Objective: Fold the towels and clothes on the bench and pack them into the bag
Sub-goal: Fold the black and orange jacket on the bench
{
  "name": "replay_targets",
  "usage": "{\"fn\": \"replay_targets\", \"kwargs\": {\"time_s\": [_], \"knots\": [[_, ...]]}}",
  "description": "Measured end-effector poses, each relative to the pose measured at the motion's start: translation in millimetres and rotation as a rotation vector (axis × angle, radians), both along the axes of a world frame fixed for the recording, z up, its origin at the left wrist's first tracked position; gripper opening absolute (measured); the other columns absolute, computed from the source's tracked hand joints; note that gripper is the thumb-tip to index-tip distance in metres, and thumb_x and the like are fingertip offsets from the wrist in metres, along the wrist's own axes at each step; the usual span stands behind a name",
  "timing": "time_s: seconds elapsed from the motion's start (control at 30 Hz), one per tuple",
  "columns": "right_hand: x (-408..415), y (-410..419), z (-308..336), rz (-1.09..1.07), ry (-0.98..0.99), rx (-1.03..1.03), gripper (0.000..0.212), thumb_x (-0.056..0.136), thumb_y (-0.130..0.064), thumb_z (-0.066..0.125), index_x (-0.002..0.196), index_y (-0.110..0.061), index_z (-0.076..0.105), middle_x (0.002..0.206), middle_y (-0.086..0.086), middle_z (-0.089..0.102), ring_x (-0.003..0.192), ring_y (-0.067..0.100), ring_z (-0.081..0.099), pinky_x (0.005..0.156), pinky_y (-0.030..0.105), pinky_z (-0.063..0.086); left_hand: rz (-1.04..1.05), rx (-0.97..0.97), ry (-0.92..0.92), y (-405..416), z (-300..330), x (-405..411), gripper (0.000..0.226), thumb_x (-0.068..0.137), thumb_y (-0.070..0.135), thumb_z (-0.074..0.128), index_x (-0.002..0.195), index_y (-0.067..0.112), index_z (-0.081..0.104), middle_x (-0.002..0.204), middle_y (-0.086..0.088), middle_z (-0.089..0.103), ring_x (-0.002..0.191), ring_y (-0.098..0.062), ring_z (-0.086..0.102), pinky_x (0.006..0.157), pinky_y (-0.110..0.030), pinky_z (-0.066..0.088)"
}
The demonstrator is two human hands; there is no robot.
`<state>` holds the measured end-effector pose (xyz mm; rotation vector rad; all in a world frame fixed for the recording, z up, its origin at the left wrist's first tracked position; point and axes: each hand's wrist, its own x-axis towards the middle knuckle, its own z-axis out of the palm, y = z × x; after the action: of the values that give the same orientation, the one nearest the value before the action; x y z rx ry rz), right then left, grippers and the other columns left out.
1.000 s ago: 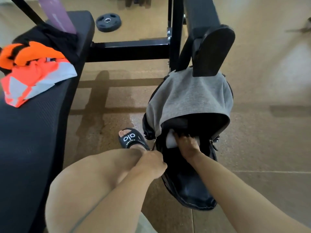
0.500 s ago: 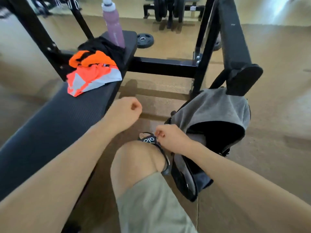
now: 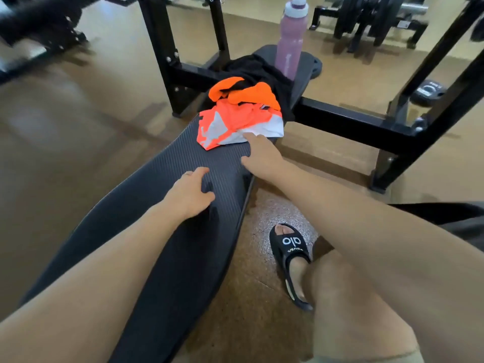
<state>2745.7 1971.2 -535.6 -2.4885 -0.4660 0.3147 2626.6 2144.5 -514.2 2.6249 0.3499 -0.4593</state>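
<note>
On the black padded bench (image 3: 157, 231) lies a pile of clothes: an orange and white garment (image 3: 235, 124) in front, an orange and black piece (image 3: 251, 94) on top, a black garment (image 3: 259, 68) behind. My right hand (image 3: 262, 155) stretches over the bench with its fingers apart, the fingertips touching the white hem of the orange and white garment. My left hand (image 3: 190, 195) hovers open over the bare bench, nearer to me. Only a dark edge of the bag (image 3: 461, 221) shows at the far right.
A purple water bottle (image 3: 290, 43) stands at the bench's far end behind the clothes. The black rack frame (image 3: 353, 119) crosses to the right. A weight plate (image 3: 428, 91) lies on the floor. My foot in a black slide (image 3: 288, 247) rests beside the bench.
My view has swung left from the bag to the bench. Both hands left the bag and reached out over the bench; my right hand now touches the orange and white garment.
</note>
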Motion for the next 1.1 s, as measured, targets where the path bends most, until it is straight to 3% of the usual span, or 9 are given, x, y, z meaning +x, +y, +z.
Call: {"fn": "replay_targets", "kwargs": {"time_s": [0.13, 0.23, 0.33, 0.47, 0.57, 0.73, 0.9, 1.03, 1.1], "knots": [[38, 28, -24, 0.027, -0.106, -0.143, 0.07, 0.097, -0.03, 0.054, 0.159, -0.029, 0.02, 0.159, 0.017, 0.02, 0.133, 0.041, 0.042, 0.097, 0.044, 0.044, -0.071, 0.111, -0.04, 19, -25, 1, 0.073, 0.091, 0.05, 0.065, 0.154, 0.027, 0.036, 0.153, 0.0, 0.032, 0.141, -0.029, 0.028, 0.11, -0.046, 0.041], [54, 42, -35, 0.05, -0.187, -0.237, 0.067, 0.096, -0.031, 0.056, 0.156, -0.025, 0.028, 0.151, 0.018, 0.028, 0.118, 0.045, 0.051, 0.09, 0.047, 0.046, -0.084, 0.155, -0.089, 22, -32, -3, 0.072, 0.091, 0.057, 0.06, 0.154, 0.03, 0.037, 0.156, 0.006, 0.031, 0.145, -0.023, 0.023, 0.105, -0.043, 0.045], [61, 49, -38, 0.051, -0.225, -0.189, 0.041, 0.099, -0.021, 0.05, 0.137, -0.008, 0.047, 0.138, 0.018, 0.044, 0.11, 0.041, 0.055, 0.084, 0.042, 0.043, -0.097, 0.163, -0.078, 24, -31, -2, 0.074, 0.092, 0.058, 0.059, 0.156, 0.033, 0.033, 0.159, 0.007, 0.028, 0.147, -0.02, 0.02, 0.102, -0.041, 0.046], [55, 47, -32, 0.028, -0.205, -0.166, 0.026, 0.102, -0.017, 0.045, 0.119, 0.0, 0.055, 0.125, 0.02, 0.057, 0.114, 0.039, 0.053, 0.089, 0.041, 0.04, -0.099, 0.13, -0.033, 21, -31, -8, 0.08, 0.093, 0.057, 0.059, 0.16, 0.03, 0.024, 0.167, 0.005, 0.016, 0.152, -0.021, 0.01, 0.113, -0.044, 0.037], [42, 41, -28, 0.043, -0.199, -0.119, 0.025, 0.1, -0.016, 0.046, 0.121, -0.003, 0.051, 0.121, 0.018, 0.055, 0.108, 0.036, 0.053, 0.081, 0.038, 0.038, -0.119, 0.117, 0.044, 20, -28, -9, 0.088, 0.092, 0.058, 0.06, 0.162, 0.028, 0.017, 0.17, 0.004, 0.007, 0.155, -0.024, 0.003, 0.119, -0.047, 0.029], [53, 34, -1, -0.141, -0.348, -0.081, 0.036, 0.1, -0.011, 0.049, 0.136, -0.005, 0.046, 0.134, 0.02, 0.045, 0.111, 0.041, 0.053, 0.076, 0.039, 0.038, -0.14, 0.122, 0.111, 22, -15, 4, 0.096, 0.081, 0.061, 0.071, 0.158, 0.028, 0.027, 0.168, 0.001, 0.016, 0.153, -0.027, 0.013, 0.115, -0.052, 0.036], [105, 35, 8, -0.266, -0.332, -0.118, 0.061, 0.1, -0.022, 0.052, 0.156, -0.018, 0.028, 0.15, 0.015, 0.033, 0.117, 0.039, 0.054, 0.079, 0.038, 0.043, -0.16, 0.239, 0.092, 21, -13, 10, 0.092, 0.071, 0.063, 0.078, 0.148, 0.033, 0.037, 0.15, 0.005, 0.033, 0.139, -0.024, 0.032, 0.089, -0.047, 0.05], [135, 45, 5, -0.264, -0.34, -0.202, 0.032, 0.098, -0.027, 0.05, 0.124, -0.01, 0.057, 0.127, 0.015, 0.054, 0.111, 0.04, 0.058, 0.085, 0.045, 0.05, -0.178, 0.26, 0.089, 20, -13, 17, 0.088, 0.069, 0.065, 0.078, 0.141, 0.032, 0.039, 0.142, 0.004, 0.036, 0.134, -0.023, 0.036, 0.086, -0.044, 0.047], [137, 49, 9, -0.317, -0.414, -0.177, 0.023, 0.098, -0.022, 0.046, 0.111, -0.009, 0.059, 0.119, 0.012, 0.057, 0.103, 0.037, 0.06, 0.077, 0.044, 0.049, -0.174, 0.256, 0.08, 23, -15, 16, 0.087, 0.07, 0.065, 0.077, 0.141, 0.034, 0.039, 0.142, 0.005, 0.036, 0.134, -0.022, 0.036, 0.084, -0.042, 0.047]]}}
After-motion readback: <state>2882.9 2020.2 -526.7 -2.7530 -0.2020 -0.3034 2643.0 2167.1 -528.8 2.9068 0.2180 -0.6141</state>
